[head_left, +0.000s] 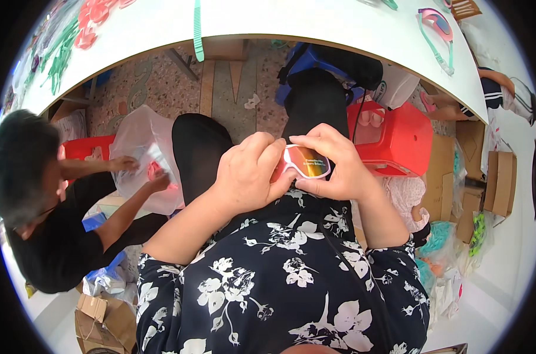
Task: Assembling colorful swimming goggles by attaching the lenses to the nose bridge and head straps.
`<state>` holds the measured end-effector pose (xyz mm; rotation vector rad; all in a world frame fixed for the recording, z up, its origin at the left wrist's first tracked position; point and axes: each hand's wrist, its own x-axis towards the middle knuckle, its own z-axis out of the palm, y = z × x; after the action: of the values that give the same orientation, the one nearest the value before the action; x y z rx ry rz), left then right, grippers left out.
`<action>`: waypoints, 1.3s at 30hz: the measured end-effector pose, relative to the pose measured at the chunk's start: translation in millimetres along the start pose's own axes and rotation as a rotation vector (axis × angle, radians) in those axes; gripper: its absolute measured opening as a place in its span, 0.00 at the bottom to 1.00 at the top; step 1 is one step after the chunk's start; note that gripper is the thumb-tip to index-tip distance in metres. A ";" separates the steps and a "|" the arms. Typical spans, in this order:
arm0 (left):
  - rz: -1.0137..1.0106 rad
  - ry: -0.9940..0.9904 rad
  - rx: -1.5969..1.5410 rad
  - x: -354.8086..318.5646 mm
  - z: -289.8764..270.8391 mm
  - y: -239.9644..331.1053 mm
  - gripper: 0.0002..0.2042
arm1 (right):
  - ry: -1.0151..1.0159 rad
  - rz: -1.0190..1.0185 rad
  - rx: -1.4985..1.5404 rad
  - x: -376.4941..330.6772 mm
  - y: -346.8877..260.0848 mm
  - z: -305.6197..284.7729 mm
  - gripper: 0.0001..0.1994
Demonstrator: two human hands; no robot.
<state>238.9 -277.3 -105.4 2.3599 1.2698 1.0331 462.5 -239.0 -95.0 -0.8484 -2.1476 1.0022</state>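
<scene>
Dark floral fabric [280,289], navy with white blossoms, fills the lower middle of the view, soft and draped over the wearer's chest and lap. Beyond it curves a broad white table [315,20], smooth and pale, its edge bending across the top; pink and green swim goggles [436,29] lie on it at the right, and a heap of red and green straps [73,35] at the left. Under the table runs speckled terrazzo floor [162,82]. At the left a second person in a black top [55,236] bends over a thin, crinkled clear plastic bag [141,153], both hands on it. A glossy red plastic stool [398,138] stands just right of the wearer's knees, with flat brown cardboard boxes [486,177] well off to the right.

Between the knees, above the lap, both hands meet around a swim goggle [303,162] with a pale pink frame and a mirrored lens shading orange to green. Left hand [247,177] curls over the goggle's left end, fingers pressed closed and hiding that side. Right hand [333,162] pinches the right end, fingers above the lens and thumb beneath.
</scene>
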 end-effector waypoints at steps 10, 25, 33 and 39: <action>-0.014 -0.067 0.031 -8.2 -4.2 -7.2 0.24 | 0.226 -0.003 0.140 -8.2 14.1 45.9 0.23; -0.033 -0.142 -0.006 -4.5 -7.8 -16.3 0.19 | 0.169 -0.046 0.065 -7.7 12.6 34.4 0.24; -0.311 -0.066 -0.436 -5.8 7.2 -14.6 0.09 | 0.407 -0.096 -0.029 -10.3 9.3 47.0 0.16; -0.401 0.112 -0.444 -14.3 9.0 -21.5 0.06 | 0.449 -0.054 0.000 -11.6 6.2 47.9 0.20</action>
<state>226.7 -275.5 -129.9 1.6597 1.3152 1.1753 435.9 -264.7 -128.1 -0.9117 -1.7767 0.7031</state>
